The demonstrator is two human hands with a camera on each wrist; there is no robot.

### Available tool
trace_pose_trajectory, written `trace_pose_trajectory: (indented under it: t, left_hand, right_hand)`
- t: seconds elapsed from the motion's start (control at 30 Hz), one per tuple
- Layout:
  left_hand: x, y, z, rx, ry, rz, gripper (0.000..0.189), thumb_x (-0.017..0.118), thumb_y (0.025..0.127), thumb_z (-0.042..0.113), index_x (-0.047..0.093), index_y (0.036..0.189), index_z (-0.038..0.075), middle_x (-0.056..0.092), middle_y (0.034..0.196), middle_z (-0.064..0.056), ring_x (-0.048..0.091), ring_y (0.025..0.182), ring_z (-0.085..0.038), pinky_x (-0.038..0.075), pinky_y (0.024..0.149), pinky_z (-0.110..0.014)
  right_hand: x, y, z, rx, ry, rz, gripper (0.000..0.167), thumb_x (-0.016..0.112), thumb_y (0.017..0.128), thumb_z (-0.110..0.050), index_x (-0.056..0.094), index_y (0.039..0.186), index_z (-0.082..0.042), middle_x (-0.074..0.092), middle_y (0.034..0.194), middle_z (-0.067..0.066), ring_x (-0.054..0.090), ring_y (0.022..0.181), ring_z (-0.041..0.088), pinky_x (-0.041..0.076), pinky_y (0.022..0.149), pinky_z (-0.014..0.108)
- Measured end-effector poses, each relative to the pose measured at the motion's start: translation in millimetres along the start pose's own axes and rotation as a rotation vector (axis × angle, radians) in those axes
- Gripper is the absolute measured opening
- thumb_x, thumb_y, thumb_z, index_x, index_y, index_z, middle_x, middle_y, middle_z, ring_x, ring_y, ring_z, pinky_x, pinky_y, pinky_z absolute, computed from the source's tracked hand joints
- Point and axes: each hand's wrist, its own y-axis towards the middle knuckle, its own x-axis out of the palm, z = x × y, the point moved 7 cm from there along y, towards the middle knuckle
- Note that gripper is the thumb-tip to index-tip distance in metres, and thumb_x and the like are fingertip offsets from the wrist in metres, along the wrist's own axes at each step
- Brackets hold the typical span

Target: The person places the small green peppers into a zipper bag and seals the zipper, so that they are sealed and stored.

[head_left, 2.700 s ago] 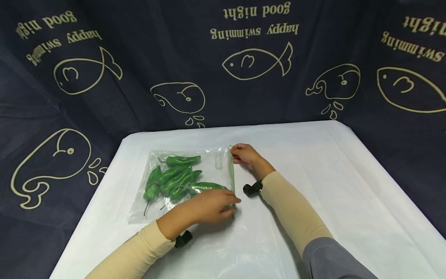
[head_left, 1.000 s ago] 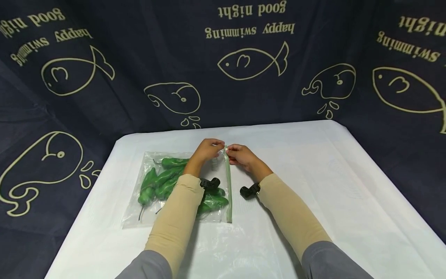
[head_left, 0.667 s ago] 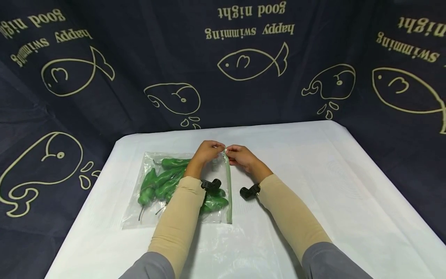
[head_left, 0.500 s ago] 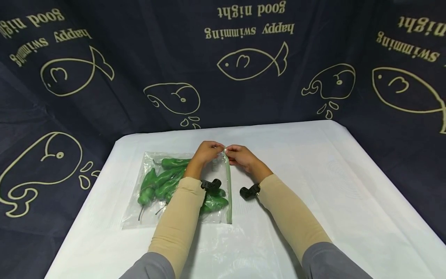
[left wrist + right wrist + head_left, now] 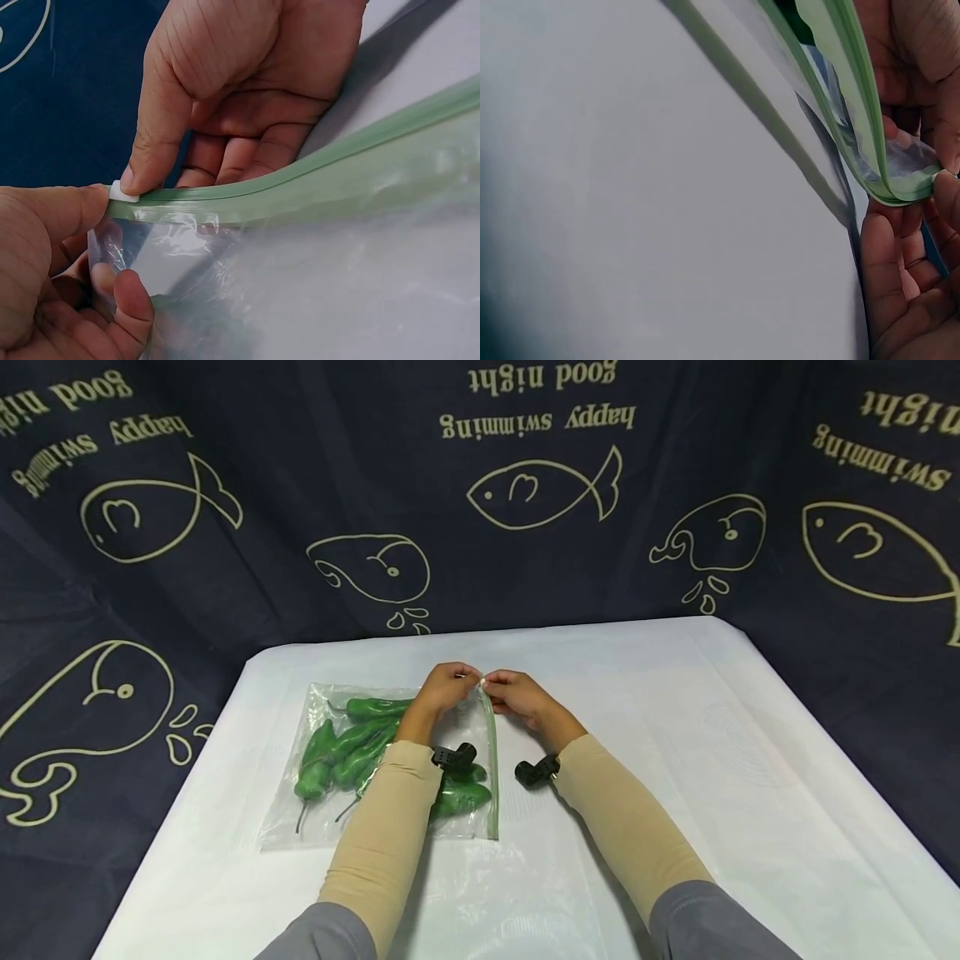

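A clear zip bag point(image 5: 281, 831) lies flat on the white table with several green peppers point(image 5: 375, 708) inside. A green zip strip point(image 5: 492, 777) runs along its right edge. At the far end of that strip, my left hand point(image 5: 444, 687) pinches the bag's corner between thumb and fingers. My right hand point(image 5: 521, 695) meets it there, its thumb and fingers pinching the small white slider point(image 5: 124, 193). In the right wrist view the two green strips stand parted below the slider, curving together at the corner. My left forearm covers some of the peppers.
The white table point(image 5: 637, 718) extends to the right of the bag and in front of it. A dark blue curtain point(image 5: 570, 577) with fish and whale drawings hangs behind and beside the table. Each wrist wears a small black camera point(image 5: 536, 772).
My left hand has gone from the zip's near end to its far corner and grips there. The right hand has stayed at that corner; over the last second both barely moved.
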Motion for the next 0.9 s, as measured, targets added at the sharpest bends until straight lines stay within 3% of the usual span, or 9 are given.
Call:
trace_pose_trajectory:
  t: [0.2, 0.5, 0.9]
  left_hand:
    - [0.5, 0.1, -1.2, -0.007, -0.008, -0.001, 0.020, 0.058, 0.100, 0.017, 0.070, 0.109, 0.004, 0.061, 0.102, -0.008, 0.055, 0.081, -0.020, 0.047, 0.071, -0.030]
    - [3.1, 1.6, -2.6, 0.005, -0.074, -0.029, 0.016, 0.057, 0.102, 0.014, 0.066, 0.106, 0.002, 0.059, 0.106, -0.009, 0.055, 0.096, -0.023, 0.049, 0.080, -0.032]
    - [6.2, 2.6, -3.7, 0.025, -0.107, -0.030, 0.011, 0.055, 0.102, 0.010, 0.063, 0.104, 0.001, 0.058, 0.099, -0.006, 0.052, 0.090, -0.017, 0.049, 0.077, -0.029]
  right_hand:
    - [0.1, -1.3, -1.1, -0.009, -0.010, -0.005, 0.023, 0.058, 0.102, -0.016, 0.063, 0.118, 0.000, 0.064, 0.100, 0.007, 0.061, 0.087, 0.016, 0.056, 0.076, 0.028]
    - [-0.4, -0.2, 1.1, -0.020, -0.032, -0.008, 0.023, 0.058, 0.102, -0.018, 0.063, 0.118, -0.001, 0.065, 0.102, 0.007, 0.063, 0.090, 0.018, 0.056, 0.079, 0.030]
    - [-0.1, -1.8, 1.0, -0.016, -0.060, 0.000, 0.020, 0.058, 0.101, -0.017, 0.064, 0.112, -0.001, 0.064, 0.099, 0.007, 0.063, 0.087, 0.018, 0.056, 0.078, 0.030]
